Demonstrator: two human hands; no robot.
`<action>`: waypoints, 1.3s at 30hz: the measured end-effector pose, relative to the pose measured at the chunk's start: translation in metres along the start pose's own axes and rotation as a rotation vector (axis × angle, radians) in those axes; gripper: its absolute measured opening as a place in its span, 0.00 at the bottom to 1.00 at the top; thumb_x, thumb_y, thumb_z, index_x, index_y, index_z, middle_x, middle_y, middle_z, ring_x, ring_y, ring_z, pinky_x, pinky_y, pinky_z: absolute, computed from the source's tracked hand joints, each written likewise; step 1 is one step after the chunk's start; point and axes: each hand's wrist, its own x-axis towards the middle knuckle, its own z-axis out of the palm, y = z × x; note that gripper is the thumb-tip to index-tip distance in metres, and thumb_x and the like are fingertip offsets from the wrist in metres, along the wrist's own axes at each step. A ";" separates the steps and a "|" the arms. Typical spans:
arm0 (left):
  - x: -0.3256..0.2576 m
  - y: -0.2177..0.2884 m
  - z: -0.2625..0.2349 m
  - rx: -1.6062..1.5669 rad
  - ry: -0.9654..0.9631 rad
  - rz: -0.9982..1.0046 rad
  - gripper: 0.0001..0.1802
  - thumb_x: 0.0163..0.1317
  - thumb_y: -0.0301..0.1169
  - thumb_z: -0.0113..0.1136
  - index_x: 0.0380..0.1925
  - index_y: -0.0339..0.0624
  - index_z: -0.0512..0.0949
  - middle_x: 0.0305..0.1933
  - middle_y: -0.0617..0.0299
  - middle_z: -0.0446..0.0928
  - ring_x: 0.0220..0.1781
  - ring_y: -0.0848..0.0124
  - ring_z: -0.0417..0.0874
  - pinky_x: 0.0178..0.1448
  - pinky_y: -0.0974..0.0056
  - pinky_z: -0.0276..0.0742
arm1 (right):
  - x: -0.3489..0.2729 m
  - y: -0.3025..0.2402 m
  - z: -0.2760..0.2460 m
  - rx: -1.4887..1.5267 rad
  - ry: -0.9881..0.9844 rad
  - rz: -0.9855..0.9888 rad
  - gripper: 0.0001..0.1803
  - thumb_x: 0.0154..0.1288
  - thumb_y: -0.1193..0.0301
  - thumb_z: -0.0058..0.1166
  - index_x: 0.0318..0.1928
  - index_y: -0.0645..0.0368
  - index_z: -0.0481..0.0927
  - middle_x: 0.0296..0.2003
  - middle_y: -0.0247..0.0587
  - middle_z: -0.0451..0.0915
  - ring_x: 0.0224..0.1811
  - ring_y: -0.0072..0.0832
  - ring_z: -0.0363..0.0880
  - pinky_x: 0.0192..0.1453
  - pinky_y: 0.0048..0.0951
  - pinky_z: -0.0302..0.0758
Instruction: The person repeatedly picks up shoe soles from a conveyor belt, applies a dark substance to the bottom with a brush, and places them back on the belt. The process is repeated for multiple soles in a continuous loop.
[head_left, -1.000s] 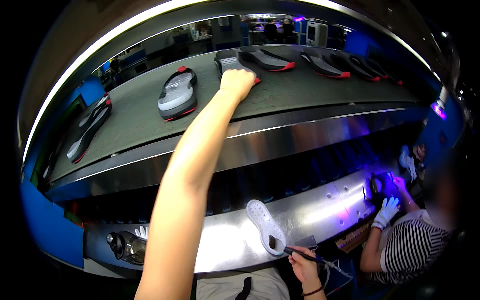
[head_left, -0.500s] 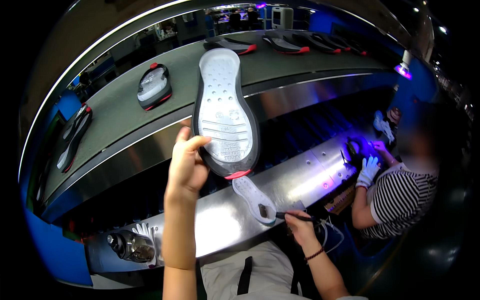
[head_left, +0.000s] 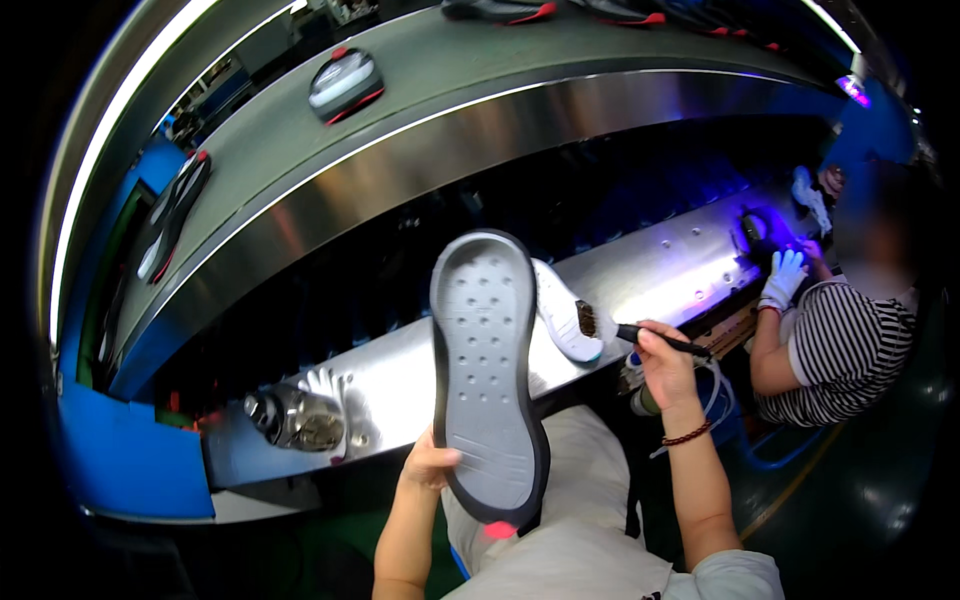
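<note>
In my left hand (head_left: 430, 462) is a shoe sole (head_left: 490, 370), grey and dimpled inside, with a black rim and a red tab at its lower end. The thumb presses on its lower left edge. My right hand (head_left: 665, 368) closes around the black handle of a brush (head_left: 630, 332). The bristles are brown and hang by the right edge of a white, sole-shaped piece (head_left: 556, 312) on the metal bench; I cannot tell if they touch it. The held sole hides the left part of that piece.
Beyond the metal bench (head_left: 395, 365) runs a green conveyor belt (head_left: 260, 130) carrying several soles (head_left: 345, 85). A dark bottle (head_left: 300, 418) and a white glove (head_left: 328, 385) are at left. On the right, a co-worker in a striped shirt (head_left: 845, 345) works with a gloved hand (head_left: 783, 278) under purple light.
The sole in my left hand has come down and nearer, from before the belt to over my lap. My right hand has lifted the brush up and right. The view has tilted downward.
</note>
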 end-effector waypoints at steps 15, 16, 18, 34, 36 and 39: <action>0.049 -0.025 0.027 -0.192 0.108 0.137 0.49 0.50 0.71 0.21 0.57 0.41 0.59 0.53 0.51 0.67 0.52 0.59 0.70 0.56 0.57 0.68 | 0.024 0.047 0.112 -0.411 -0.556 0.159 0.09 0.49 0.79 0.58 0.34 0.66 0.78 0.30 0.39 0.79 0.32 0.19 0.77 0.38 0.17 0.73; 0.051 -0.029 0.028 -0.235 0.196 0.139 0.49 0.50 0.71 0.21 0.56 0.41 0.60 0.53 0.52 0.68 0.52 0.60 0.71 0.55 0.58 0.68 | 0.026 0.045 0.117 -0.515 -0.573 0.107 0.09 0.50 0.79 0.58 0.34 0.66 0.78 0.29 0.39 0.79 0.31 0.19 0.77 0.37 0.16 0.73; 0.053 -0.031 0.028 -0.279 0.379 0.152 0.47 0.52 0.70 0.21 0.55 0.41 0.61 0.52 0.54 0.69 0.51 0.64 0.71 0.54 0.61 0.69 | 0.016 0.038 0.134 -0.682 -0.649 0.049 0.07 0.49 0.78 0.58 0.32 0.65 0.79 0.29 0.38 0.79 0.30 0.18 0.76 0.34 0.16 0.72; 0.041 -0.006 0.050 -0.145 0.232 0.326 0.44 0.54 0.68 0.21 0.60 0.46 0.55 0.60 0.58 0.59 0.59 0.62 0.64 0.62 0.59 0.60 | -0.014 -0.005 0.143 -0.673 -0.821 -0.127 0.08 0.49 0.76 0.58 0.32 0.65 0.79 0.27 0.37 0.79 0.27 0.17 0.76 0.31 0.16 0.72; 0.043 -0.006 0.048 -0.478 -0.066 0.304 0.45 0.53 0.68 0.19 0.60 0.46 0.54 0.61 0.57 0.59 0.60 0.61 0.63 0.62 0.59 0.59 | -0.014 -0.003 0.147 -0.699 -0.886 -0.086 0.08 0.48 0.76 0.58 0.31 0.65 0.79 0.27 0.39 0.79 0.28 0.19 0.76 0.32 0.18 0.72; 0.036 0.000 0.054 -0.391 -0.118 0.389 0.40 0.57 0.65 0.24 0.59 0.47 0.56 0.59 0.57 0.62 0.58 0.61 0.66 0.60 0.56 0.63 | -0.027 -0.004 0.132 -0.626 -1.129 -0.130 0.08 0.45 0.76 0.60 0.30 0.63 0.80 0.27 0.41 0.79 0.33 0.23 0.77 0.38 0.22 0.72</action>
